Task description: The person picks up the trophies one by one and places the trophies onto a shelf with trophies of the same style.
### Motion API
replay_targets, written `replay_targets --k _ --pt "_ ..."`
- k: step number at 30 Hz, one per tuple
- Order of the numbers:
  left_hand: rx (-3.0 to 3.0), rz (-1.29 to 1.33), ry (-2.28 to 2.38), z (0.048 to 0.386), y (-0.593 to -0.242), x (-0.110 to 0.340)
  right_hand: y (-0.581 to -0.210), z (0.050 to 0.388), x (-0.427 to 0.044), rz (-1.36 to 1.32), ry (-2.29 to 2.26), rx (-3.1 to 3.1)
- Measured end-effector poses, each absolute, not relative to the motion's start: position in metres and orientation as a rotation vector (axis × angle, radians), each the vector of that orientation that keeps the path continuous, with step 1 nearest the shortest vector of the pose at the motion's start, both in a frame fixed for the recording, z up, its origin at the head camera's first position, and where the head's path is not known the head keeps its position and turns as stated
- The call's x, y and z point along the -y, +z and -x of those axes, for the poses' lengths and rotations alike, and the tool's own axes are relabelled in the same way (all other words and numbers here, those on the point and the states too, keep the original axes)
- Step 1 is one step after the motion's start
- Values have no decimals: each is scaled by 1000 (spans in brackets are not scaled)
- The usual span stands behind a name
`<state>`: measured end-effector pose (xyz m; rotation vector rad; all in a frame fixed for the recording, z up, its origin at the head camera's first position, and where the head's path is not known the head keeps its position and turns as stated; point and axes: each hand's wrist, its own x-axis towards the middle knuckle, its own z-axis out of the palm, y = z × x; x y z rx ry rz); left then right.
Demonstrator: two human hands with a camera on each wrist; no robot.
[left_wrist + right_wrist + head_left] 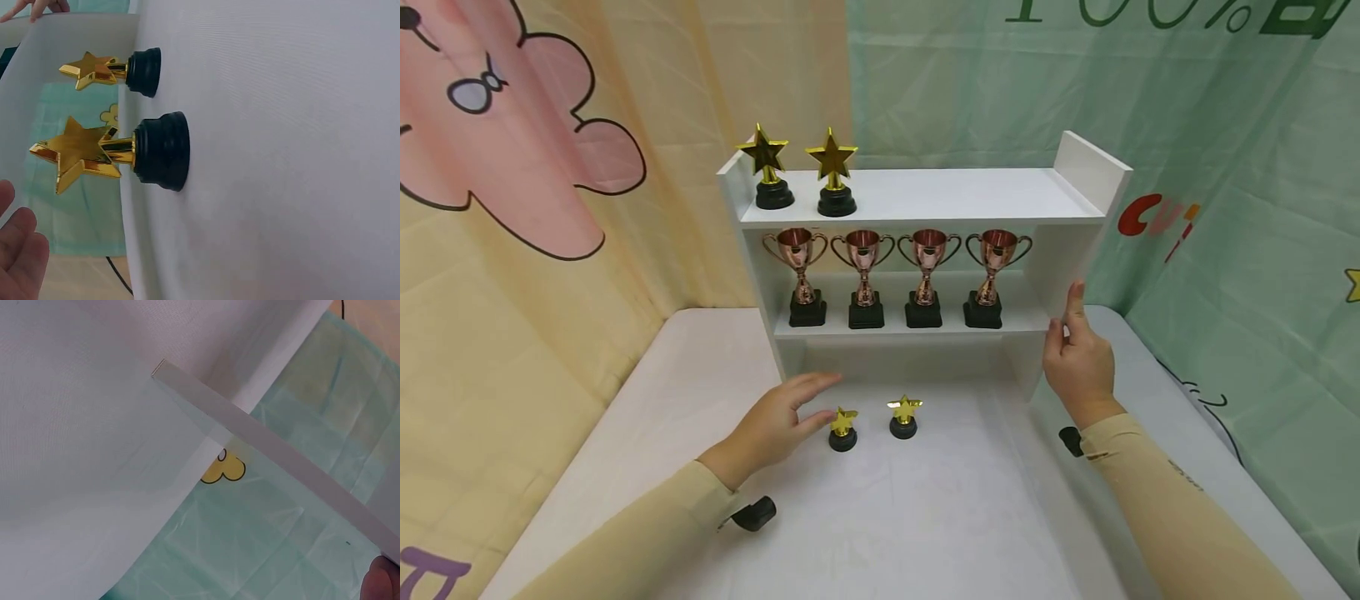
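Observation:
A white shelf unit (917, 196) stands on the table. In front of its bottom are two small gold star trophies on black bases, the left one (842, 430) and the right one (903, 417). My left hand (767, 429) is beside the left trophy, fingers extended and thumb apart; the left wrist view shows a gap between the fingers (22, 250) and that trophy (159, 150). My right hand (1080, 362) touches the front edge of the shelf's right side panel (275, 450), index finger straight up. In the right wrist view only fingertips (380, 582) show.
Two larger star trophies (771, 171) (835, 179) stand at the left of the top shelf. Several bronze-coloured two-handled cups (925, 283) line the middle shelf. Printed curtains (955, 92) hang behind the white table (880, 533). A black cable lies at the right.

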<state>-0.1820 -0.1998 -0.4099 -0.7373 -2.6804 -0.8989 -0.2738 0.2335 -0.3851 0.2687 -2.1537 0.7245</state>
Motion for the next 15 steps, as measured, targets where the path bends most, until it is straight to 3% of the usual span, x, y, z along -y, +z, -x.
replay_targets --k 15 --pt "2794 718 -949 184 -437 201 -385 272 -233 -267 724 2146"
